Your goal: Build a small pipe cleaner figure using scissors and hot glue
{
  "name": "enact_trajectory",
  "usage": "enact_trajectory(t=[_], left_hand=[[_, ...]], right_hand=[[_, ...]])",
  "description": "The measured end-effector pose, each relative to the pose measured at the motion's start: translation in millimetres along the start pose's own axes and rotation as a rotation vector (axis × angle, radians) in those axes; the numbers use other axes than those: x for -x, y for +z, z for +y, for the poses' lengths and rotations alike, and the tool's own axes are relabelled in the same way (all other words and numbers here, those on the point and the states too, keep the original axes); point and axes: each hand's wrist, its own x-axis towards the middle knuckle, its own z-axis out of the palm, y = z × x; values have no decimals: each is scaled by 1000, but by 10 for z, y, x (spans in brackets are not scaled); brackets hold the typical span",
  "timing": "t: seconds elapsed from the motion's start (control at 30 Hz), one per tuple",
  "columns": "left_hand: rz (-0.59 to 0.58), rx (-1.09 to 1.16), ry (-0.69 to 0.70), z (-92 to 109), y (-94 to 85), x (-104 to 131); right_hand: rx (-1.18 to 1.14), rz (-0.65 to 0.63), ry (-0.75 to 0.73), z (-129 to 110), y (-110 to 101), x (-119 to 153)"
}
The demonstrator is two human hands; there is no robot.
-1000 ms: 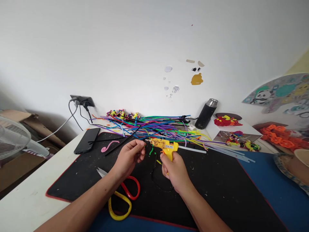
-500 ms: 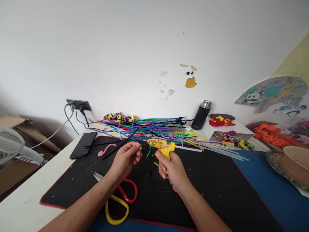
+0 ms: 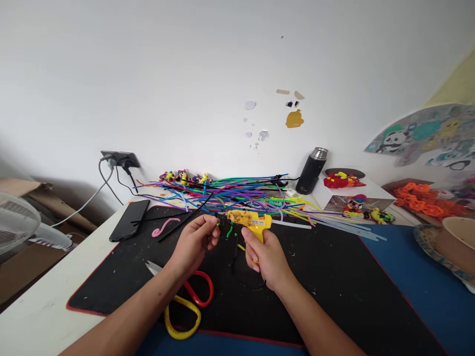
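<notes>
My right hand (image 3: 265, 254) is wrapped round the handle of a yellow glue gun (image 3: 247, 219), whose stained nozzle end points left. A white glue stick (image 3: 292, 224) sticks out behind it. Facing the nozzle, my left hand (image 3: 196, 240) pinches something small; bits of green and red show at the fingertips, but its shape is too small to tell. Short green pieces (image 3: 229, 230) and a yellow piece (image 3: 241, 247) lie on the black mat (image 3: 315, 287) between and beyond the hands.
Scissors (image 3: 181, 316) lie beside my left forearm. A phone (image 3: 129, 220) and a pink curl (image 3: 160, 230) are at the left. Colourful pipe cleaners (image 3: 237, 193) spread along the wall. A black bottle (image 3: 311, 170), a white box (image 3: 371, 190) and a bowl (image 3: 460, 242) stand right.
The view has shifted slightly. The glue gun has tilted a little, and an orange-red bit near my right thumb no longer shows. Both hands keep their grips.
</notes>
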Motion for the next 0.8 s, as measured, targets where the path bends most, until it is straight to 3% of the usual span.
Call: enact_trajectory(t=[0.8], left_hand=[[-40, 16, -3, 4, 2, 17]], right_hand=[[104, 131, 33, -37, 77, 11]])
